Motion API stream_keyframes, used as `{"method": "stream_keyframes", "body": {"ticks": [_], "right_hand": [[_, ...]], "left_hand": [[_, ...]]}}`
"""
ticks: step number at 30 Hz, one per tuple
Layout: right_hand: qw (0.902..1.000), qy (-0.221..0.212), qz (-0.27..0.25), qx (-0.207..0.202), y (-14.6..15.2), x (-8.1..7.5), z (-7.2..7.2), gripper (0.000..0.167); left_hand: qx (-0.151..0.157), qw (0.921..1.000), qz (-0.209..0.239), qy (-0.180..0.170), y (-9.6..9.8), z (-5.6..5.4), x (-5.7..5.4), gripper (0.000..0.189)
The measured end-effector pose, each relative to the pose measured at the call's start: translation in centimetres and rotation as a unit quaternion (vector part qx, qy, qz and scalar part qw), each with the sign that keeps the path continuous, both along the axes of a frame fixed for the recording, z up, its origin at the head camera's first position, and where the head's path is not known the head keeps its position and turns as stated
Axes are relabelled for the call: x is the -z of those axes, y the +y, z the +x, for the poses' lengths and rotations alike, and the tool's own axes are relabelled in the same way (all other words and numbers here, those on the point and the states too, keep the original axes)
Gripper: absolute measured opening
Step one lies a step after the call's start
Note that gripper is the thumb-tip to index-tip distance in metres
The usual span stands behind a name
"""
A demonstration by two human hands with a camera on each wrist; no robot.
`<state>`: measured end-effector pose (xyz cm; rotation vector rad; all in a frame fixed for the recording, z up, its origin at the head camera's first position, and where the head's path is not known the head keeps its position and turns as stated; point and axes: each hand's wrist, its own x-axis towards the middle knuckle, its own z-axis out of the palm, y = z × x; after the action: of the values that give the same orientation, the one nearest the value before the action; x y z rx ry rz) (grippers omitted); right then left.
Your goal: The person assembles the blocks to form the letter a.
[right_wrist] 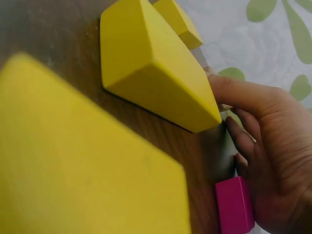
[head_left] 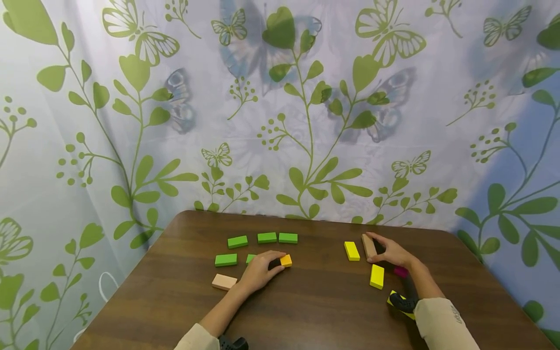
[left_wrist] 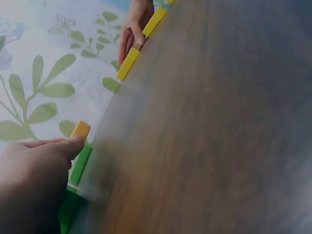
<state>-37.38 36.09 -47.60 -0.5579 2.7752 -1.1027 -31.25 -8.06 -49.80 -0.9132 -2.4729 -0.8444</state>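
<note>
My left hand (head_left: 257, 273) pinches an orange block (head_left: 286, 261) between thumb and fingers, left of the table's middle. In the left wrist view the orange block (left_wrist: 81, 129) stands out beyond the thumb tip. At the back right, my right hand (head_left: 397, 253) grips a tan wooden block (head_left: 369, 246) with the thumb on its near end and fingers at its far end. A yellow block (head_left: 352, 251) lies just left of it, and another yellow block (head_left: 377, 276) lies nearer me. Beneath the right hand a magenta block (right_wrist: 234, 204) is partly hidden.
Several green blocks (head_left: 225, 260) lie around the left hand on the brown table (head_left: 315, 301). A pinkish-tan block (head_left: 224, 282) sits beside the left wrist. Under the right wrist's black camera (head_left: 403, 303) lies a third yellow block (head_left: 409, 315). A leaf-patterned curtain (head_left: 280, 121) hangs behind the table.
</note>
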Motion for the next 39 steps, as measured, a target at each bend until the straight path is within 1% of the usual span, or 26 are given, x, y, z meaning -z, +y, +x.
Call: {"method": "stream_keyframes", "body": {"ticks": [4,6,9,11,13,17,20,22,26,29,31,36,39], "right_hand": [[0.9997,0.019,-0.007,0.011,0.0,0.0,0.1,0.089],[0.999,0.033,-0.005,0.028,-0.2,-0.2,0.3,0.09],[0.9964,0.058,0.004,0.061,-0.5,-1.1,0.6,0.091],[0.9942,0.069,0.009,0.082,-1.0,-1.8,1.0,0.092],[0.9922,0.081,0.008,0.094,-1.7,-2.6,1.4,0.093],[0.9898,0.11,-0.001,0.091,-3.8,-3.8,2.5,0.094],[0.9884,0.13,-0.015,0.076,-5.8,-4.3,3.5,0.092],[0.9872,0.146,-0.021,0.061,-7.3,-4.3,4.1,0.091],[0.9845,0.171,-0.023,0.035,-10.4,-3.8,5.4,0.091],[0.9856,0.164,-0.03,0.029,-12.6,-2.9,6.3,0.089],[0.9875,0.151,-0.038,0.023,-13.7,-2.1,6.6,0.09],[0.989,0.136,-0.058,-0.008,-15.2,-0.5,6.8,0.092],[0.9904,0.127,-0.05,-0.022,-15.6,0.5,6.7,0.093]], "left_hand": [[0.026,0.999,0.036,0.0,0.6,0.8,-0.4,0.038],[0.042,0.998,0.047,0.003,1.0,1.2,-0.6,0.037],[0.061,0.9965,0.057,0.005,1.5,1.7,-0.8,0.036],[0.069,0.9956,0.063,-0.005,1.8,2.1,-0.9,0.036],[0.072,0.9947,0.069,-0.022,2.0,2.5,-0.9,0.036],[0.076,0.9923,0.08,-0.055,2.4,3.2,-0.9,0.035],[0.08,0.991,0.085,-0.065,2.6,3.6,-0.8,0.035],[0.08,0.9911,0.084,-0.065,2.7,3.7,-0.7,0.034],[0.079,0.9912,0.082,-0.067,2.8,3.9,-0.5,0.033],[0.079,0.9908,0.084,-0.071,2.8,4.0,-0.1,0.032],[0.08,0.9904,0.085,-0.073,2.7,4.1,0.1,0.031],[0.085,0.9895,0.082,-0.083,2.7,4.2,0.3,0.031],[0.094,0.988,0.08,-0.093,2.7,4.3,0.2,0.03]]}}
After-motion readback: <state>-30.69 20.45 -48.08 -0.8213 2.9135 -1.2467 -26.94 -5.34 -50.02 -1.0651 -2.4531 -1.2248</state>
